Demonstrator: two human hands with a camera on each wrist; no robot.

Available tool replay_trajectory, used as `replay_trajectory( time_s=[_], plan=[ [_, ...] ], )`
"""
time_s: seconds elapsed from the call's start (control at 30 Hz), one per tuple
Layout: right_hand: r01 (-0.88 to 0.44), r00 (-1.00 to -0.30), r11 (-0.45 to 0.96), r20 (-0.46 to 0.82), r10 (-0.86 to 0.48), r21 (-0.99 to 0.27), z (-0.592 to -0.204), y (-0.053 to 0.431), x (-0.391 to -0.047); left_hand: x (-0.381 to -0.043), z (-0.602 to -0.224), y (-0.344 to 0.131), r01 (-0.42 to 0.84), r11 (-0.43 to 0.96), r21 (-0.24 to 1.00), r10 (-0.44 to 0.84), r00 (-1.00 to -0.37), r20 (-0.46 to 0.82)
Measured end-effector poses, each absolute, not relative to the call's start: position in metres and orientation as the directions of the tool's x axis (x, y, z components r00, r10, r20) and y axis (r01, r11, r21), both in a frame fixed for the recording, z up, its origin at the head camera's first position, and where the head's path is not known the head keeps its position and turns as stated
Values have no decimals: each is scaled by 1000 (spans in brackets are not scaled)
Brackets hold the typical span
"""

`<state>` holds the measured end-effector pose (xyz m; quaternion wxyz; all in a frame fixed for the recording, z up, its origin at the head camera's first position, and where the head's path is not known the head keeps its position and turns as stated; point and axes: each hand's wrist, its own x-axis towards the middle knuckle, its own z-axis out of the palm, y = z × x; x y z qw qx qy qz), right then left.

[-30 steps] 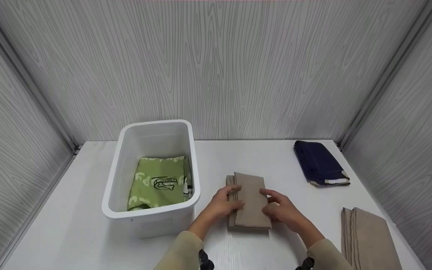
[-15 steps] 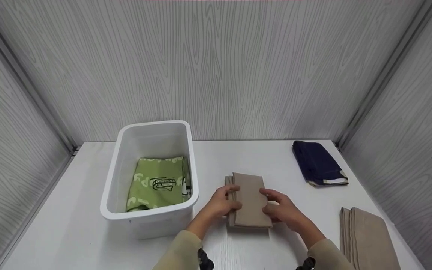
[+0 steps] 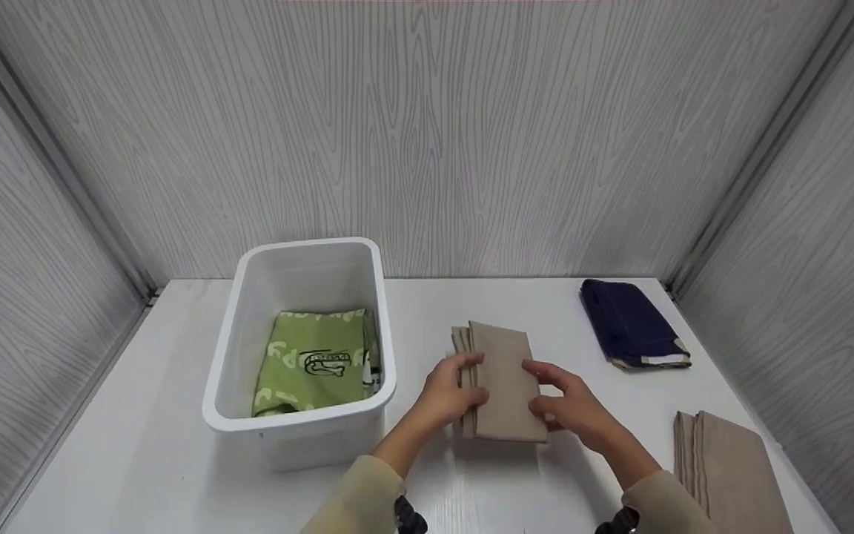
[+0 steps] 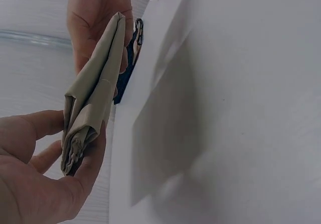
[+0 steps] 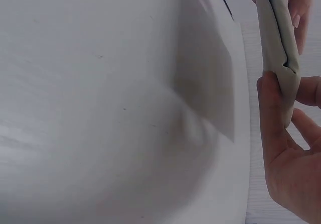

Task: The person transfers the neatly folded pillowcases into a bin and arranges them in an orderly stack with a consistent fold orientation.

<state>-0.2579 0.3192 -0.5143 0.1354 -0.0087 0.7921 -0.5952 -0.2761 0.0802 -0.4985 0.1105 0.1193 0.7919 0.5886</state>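
Observation:
Between both hands is a folded beige cloth [image 3: 505, 386], its layered folds facing left in the head view. My left hand [image 3: 448, 389] grips the left edge, with fingers and thumb on either face, as the left wrist view shows at the folded end of the cloth [image 4: 93, 98]. At the opposite edge my right hand [image 3: 571, 404] pinches the cloth [image 5: 278, 48]. Both wrist views show it raised off the white table, casting a shadow below. Parts of the fingers are hidden beneath it in the head view.
To the left stands a white plastic bin [image 3: 219, 371] holding a folded green printed cloth [image 3: 316, 360]. A folded navy cloth [image 3: 631, 322] lies at the back right of the table [image 3: 471, 304]. Another folded beige cloth [image 3: 738, 475] is at the front right. Wood-grain panels [image 3: 427, 133] enclose the sides and back.
Both hands have lifted the beige cloth from the table and shifted it slightly to the right. The bin and the other cloths stay where they were.

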Motion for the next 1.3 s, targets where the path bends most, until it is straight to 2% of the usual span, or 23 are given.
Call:
replay_trajectory(
  time_s=[0.43, 0.7, 1.07, 1.3],
  plan=[
    [61, -961, 290, -134, -240, -955, -487, 319, -256, -266, -466, 77, 148, 275, 950, 311, -949, 57],
    [25, -954, 246, -97, -285, -969, -474, 319, -255, -255, -445, 72, 138, 299, 944, 290, -956, 48],
    [-24, -949, 229, -50, -312, -973, -454, 308, -253, -244, -424, 60, 247, 312, 917, 296, -943, 153],
    [-41, -946, 228, -36, -323, -973, -442, 299, -255, -244, -416, 49, 265, 298, 917, 283, -942, 181]
  ],
)
